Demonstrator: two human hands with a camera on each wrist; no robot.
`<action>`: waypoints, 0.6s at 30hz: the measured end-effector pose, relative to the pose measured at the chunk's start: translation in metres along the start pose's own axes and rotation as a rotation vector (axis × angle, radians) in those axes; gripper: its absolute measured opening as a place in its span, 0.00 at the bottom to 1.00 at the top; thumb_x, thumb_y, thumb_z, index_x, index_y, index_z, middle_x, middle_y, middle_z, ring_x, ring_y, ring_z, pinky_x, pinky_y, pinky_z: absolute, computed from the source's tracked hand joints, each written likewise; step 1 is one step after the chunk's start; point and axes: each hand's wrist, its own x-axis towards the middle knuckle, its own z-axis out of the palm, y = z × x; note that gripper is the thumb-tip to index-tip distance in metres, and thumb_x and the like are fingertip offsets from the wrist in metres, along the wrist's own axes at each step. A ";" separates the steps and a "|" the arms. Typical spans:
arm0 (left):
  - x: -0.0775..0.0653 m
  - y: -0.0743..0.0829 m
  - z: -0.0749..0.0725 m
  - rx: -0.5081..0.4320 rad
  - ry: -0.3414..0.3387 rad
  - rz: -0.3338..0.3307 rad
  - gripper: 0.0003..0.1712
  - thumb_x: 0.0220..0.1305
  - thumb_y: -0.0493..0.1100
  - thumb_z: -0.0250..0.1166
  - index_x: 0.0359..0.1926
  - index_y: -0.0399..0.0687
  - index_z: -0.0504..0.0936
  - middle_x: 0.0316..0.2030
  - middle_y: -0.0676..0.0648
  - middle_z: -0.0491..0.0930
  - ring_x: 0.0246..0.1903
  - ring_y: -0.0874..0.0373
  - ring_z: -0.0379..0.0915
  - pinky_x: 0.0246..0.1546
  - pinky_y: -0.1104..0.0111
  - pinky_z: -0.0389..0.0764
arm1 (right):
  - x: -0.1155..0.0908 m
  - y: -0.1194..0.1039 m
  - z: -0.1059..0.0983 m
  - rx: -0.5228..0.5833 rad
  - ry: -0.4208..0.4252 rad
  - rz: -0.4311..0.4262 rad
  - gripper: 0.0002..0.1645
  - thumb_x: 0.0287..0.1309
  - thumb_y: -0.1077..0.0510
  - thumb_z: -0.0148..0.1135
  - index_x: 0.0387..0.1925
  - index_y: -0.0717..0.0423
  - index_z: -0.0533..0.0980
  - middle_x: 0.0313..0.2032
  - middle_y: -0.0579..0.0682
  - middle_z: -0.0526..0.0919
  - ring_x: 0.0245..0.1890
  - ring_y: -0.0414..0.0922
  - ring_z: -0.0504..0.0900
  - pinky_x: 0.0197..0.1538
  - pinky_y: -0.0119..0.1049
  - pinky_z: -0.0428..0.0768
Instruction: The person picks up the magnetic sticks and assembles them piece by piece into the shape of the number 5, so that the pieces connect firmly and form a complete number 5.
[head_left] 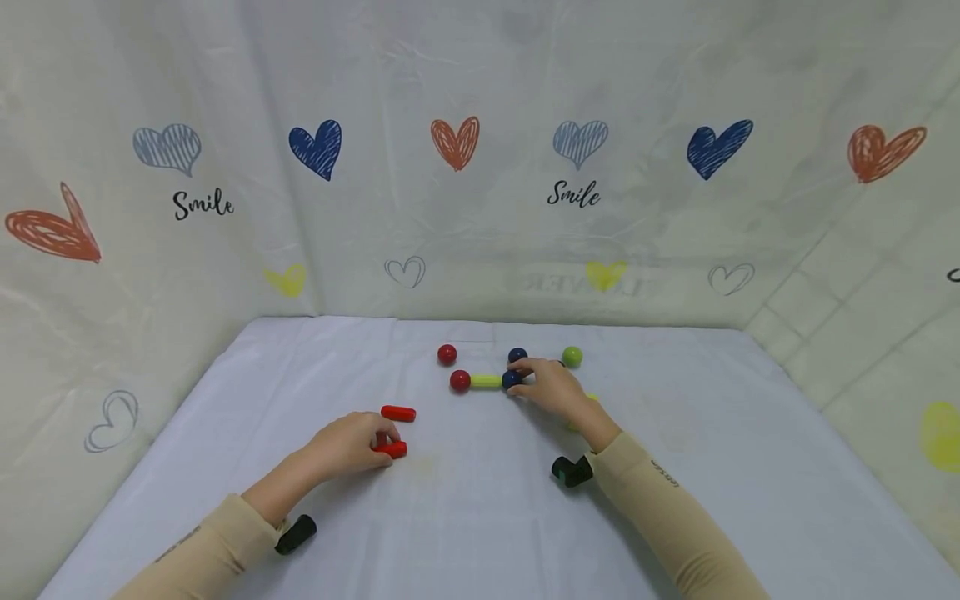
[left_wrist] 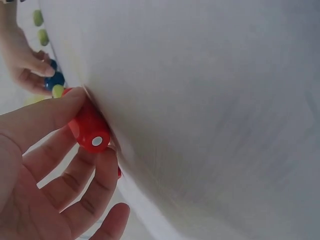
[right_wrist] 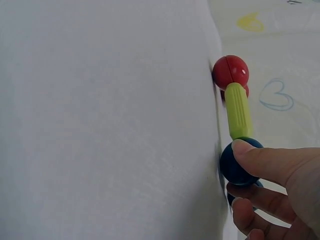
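Observation:
My left hand (head_left: 348, 446) is low over the left of the table, pinching a red rod (left_wrist: 90, 127) between thumb and fingers; the rod's end has a pale round spot. A second red rod (head_left: 398, 413) lies just beyond it. Farther back, my right hand (head_left: 553, 387) pinches a dark blue ball (right_wrist: 239, 162) with thumb and fingertips. That ball sits at one end of a yellow-green rod (right_wrist: 238, 110), whose other end meets a red ball (right_wrist: 230, 70). The three form a straight piece on the white cloth.
Behind the joined piece are another red ball (head_left: 447, 355), another blue ball (head_left: 517, 356) and a green ball (head_left: 572, 357). Yellow-green pieces (head_left: 592, 397) are partly hidden by the right wrist. A white cloth covers the table (head_left: 465, 517); a heart-printed sheet (head_left: 495, 233) hangs behind.

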 end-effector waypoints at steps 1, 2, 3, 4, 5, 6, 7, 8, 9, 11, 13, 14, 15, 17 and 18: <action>0.000 0.000 0.000 0.005 0.002 0.001 0.11 0.58 0.37 0.76 0.42 0.50 0.88 0.29 0.54 0.78 0.31 0.57 0.72 0.34 0.62 0.77 | 0.000 0.000 0.000 -0.002 0.000 0.000 0.25 0.62 0.55 0.73 0.60 0.53 0.81 0.52 0.56 0.86 0.60 0.56 0.79 0.60 0.56 0.74; 0.001 0.000 0.000 0.011 0.004 -0.002 0.11 0.58 0.37 0.77 0.43 0.50 0.88 0.30 0.54 0.78 0.31 0.57 0.72 0.35 0.62 0.77 | 0.000 0.000 0.000 -0.002 -0.001 0.001 0.25 0.62 0.55 0.73 0.60 0.53 0.81 0.52 0.56 0.86 0.60 0.56 0.79 0.61 0.56 0.74; 0.001 0.001 0.000 0.011 0.006 -0.005 0.11 0.58 0.38 0.77 0.43 0.50 0.88 0.30 0.54 0.78 0.31 0.57 0.72 0.35 0.62 0.77 | 0.000 0.000 0.000 -0.003 -0.001 0.003 0.25 0.62 0.55 0.73 0.60 0.54 0.81 0.52 0.56 0.86 0.60 0.56 0.79 0.61 0.56 0.74; 0.001 0.001 0.000 0.010 0.007 -0.009 0.11 0.58 0.38 0.77 0.43 0.50 0.88 0.30 0.54 0.78 0.31 0.57 0.72 0.35 0.62 0.77 | 0.000 0.000 0.001 -0.002 -0.003 0.003 0.25 0.62 0.55 0.73 0.60 0.54 0.81 0.52 0.56 0.86 0.60 0.56 0.79 0.61 0.56 0.74; 0.000 0.001 0.000 0.007 0.008 -0.011 0.11 0.58 0.38 0.77 0.43 0.50 0.88 0.30 0.54 0.79 0.31 0.57 0.72 0.34 0.62 0.77 | 0.001 -0.001 0.001 0.002 -0.004 0.006 0.25 0.62 0.55 0.73 0.60 0.54 0.81 0.52 0.56 0.85 0.60 0.56 0.79 0.61 0.56 0.74; 0.001 0.001 0.000 0.006 0.010 -0.011 0.11 0.58 0.38 0.77 0.43 0.50 0.88 0.30 0.54 0.79 0.31 0.57 0.72 0.34 0.62 0.77 | 0.001 -0.001 0.002 0.005 -0.006 0.009 0.25 0.62 0.55 0.73 0.60 0.54 0.81 0.53 0.56 0.85 0.60 0.56 0.78 0.62 0.56 0.73; 0.000 0.001 0.000 0.005 0.013 -0.012 0.12 0.58 0.38 0.77 0.43 0.50 0.88 0.29 0.54 0.79 0.31 0.57 0.72 0.34 0.62 0.77 | 0.001 -0.002 0.002 0.004 -0.008 0.008 0.25 0.62 0.55 0.73 0.60 0.54 0.81 0.53 0.56 0.85 0.60 0.57 0.78 0.62 0.57 0.73; 0.000 0.001 0.000 0.004 0.014 -0.015 0.12 0.58 0.39 0.77 0.43 0.50 0.88 0.29 0.55 0.79 0.31 0.57 0.72 0.34 0.63 0.77 | 0.001 -0.002 0.003 0.005 -0.012 0.009 0.26 0.62 0.55 0.73 0.61 0.54 0.80 0.53 0.56 0.85 0.61 0.56 0.78 0.62 0.56 0.73; 0.001 0.001 0.000 0.000 0.015 -0.018 0.12 0.58 0.39 0.77 0.43 0.50 0.88 0.29 0.55 0.79 0.31 0.58 0.72 0.34 0.63 0.77 | 0.001 -0.002 0.004 0.006 -0.016 0.010 0.26 0.62 0.54 0.73 0.61 0.54 0.80 0.53 0.56 0.85 0.61 0.56 0.78 0.62 0.56 0.73; 0.002 0.002 0.000 -0.004 0.023 -0.021 0.13 0.58 0.40 0.77 0.45 0.50 0.88 0.30 0.56 0.79 0.31 0.58 0.73 0.34 0.63 0.77 | 0.001 -0.002 0.004 0.005 -0.022 0.012 0.26 0.62 0.54 0.73 0.61 0.54 0.80 0.53 0.56 0.85 0.61 0.56 0.78 0.62 0.56 0.73; 0.004 0.004 0.000 -0.008 0.037 -0.025 0.13 0.59 0.40 0.76 0.45 0.51 0.88 0.31 0.56 0.79 0.31 0.58 0.73 0.33 0.63 0.76 | 0.000 -0.002 0.004 0.001 -0.023 0.015 0.26 0.62 0.54 0.73 0.61 0.54 0.80 0.53 0.56 0.85 0.61 0.57 0.78 0.62 0.57 0.73; 0.006 0.006 0.000 -0.011 0.044 -0.024 0.13 0.59 0.40 0.76 0.46 0.50 0.87 0.32 0.56 0.79 0.31 0.58 0.73 0.33 0.64 0.77 | 0.000 -0.002 0.004 0.004 -0.022 0.020 0.26 0.62 0.54 0.73 0.61 0.54 0.80 0.53 0.56 0.85 0.61 0.56 0.78 0.62 0.56 0.73; 0.008 0.007 0.000 -0.017 0.051 -0.021 0.13 0.60 0.40 0.76 0.46 0.50 0.87 0.32 0.55 0.79 0.31 0.58 0.73 0.33 0.64 0.77 | -0.001 -0.002 0.003 0.002 -0.018 0.019 0.26 0.62 0.54 0.73 0.61 0.54 0.80 0.53 0.56 0.85 0.61 0.57 0.78 0.62 0.57 0.73; 0.013 0.011 0.000 -0.032 0.058 -0.018 0.13 0.61 0.39 0.75 0.47 0.48 0.87 0.33 0.55 0.79 0.30 0.58 0.73 0.32 0.64 0.77 | 0.000 -0.001 0.002 0.000 -0.011 0.019 0.26 0.62 0.54 0.73 0.61 0.54 0.80 0.53 0.56 0.85 0.61 0.57 0.78 0.62 0.57 0.73; 0.015 0.012 0.000 -0.038 0.060 -0.019 0.13 0.61 0.39 0.74 0.47 0.48 0.87 0.32 0.55 0.79 0.29 0.58 0.73 0.31 0.64 0.76 | 0.000 -0.001 0.001 0.001 -0.009 0.019 0.26 0.62 0.54 0.73 0.61 0.54 0.80 0.53 0.56 0.85 0.61 0.57 0.78 0.61 0.57 0.73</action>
